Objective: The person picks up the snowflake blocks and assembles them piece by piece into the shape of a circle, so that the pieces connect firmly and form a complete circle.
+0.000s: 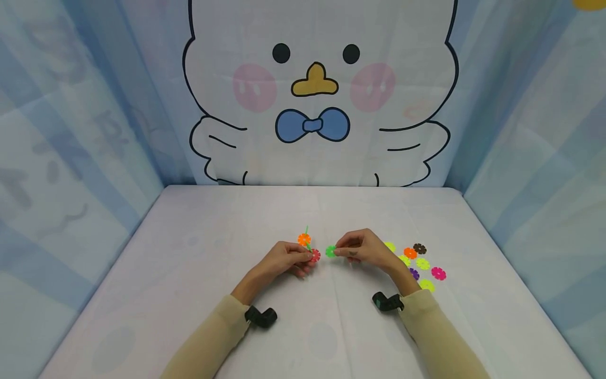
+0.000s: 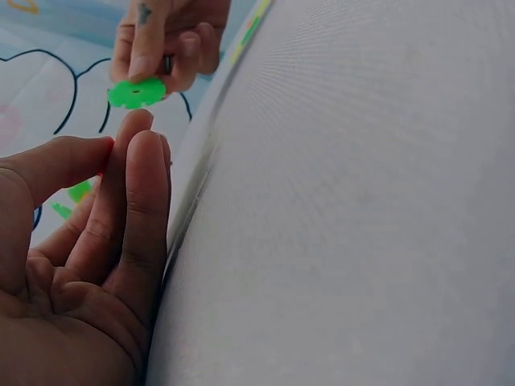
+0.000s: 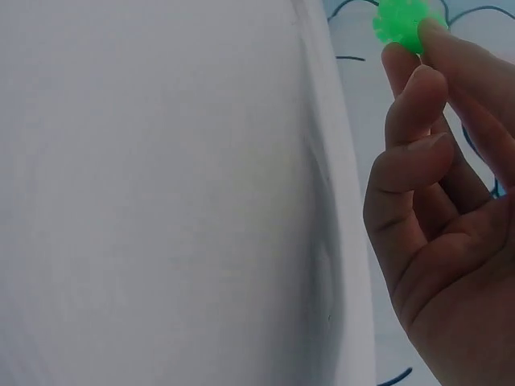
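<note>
My left hand pinches a red notched plastic disc between thumb and fingers. Joined above that disc are green pieces and an orange disc, forming a small chain. In the left wrist view the fingers mostly hide the red disc. Opposite, my right hand pinches a bright green notched disc by its edge between thumb and forefinger. The green disc is seen nearly face-on in the right wrist view. A small gap separates it from the red disc.
Several loose discs lie on the white table beside the right forearm, among them a pink disc, a brown disc and an orange disc. Patterned cloth hangs at the back and both sides. Dark wrist cameras sit on both sleeves.
</note>
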A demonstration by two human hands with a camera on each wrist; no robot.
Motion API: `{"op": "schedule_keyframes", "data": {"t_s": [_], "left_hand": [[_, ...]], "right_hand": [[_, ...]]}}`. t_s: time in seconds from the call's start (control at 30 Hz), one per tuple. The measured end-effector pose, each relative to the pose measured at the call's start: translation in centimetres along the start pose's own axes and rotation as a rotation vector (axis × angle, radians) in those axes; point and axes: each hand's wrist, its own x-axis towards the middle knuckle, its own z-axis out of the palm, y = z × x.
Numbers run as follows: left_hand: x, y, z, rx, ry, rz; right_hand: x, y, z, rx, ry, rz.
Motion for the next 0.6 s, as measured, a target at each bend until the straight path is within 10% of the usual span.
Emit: {"op": "schedule_keyframes", "data": {"t_s": [0.6], "left_hand": [[0.0, -0.2, 0.0, 0.013, 0.009, 0.014]], "right_hand": [[0.3, -0.7, 1.3, -0.072, -0.014, -0.015]]}}
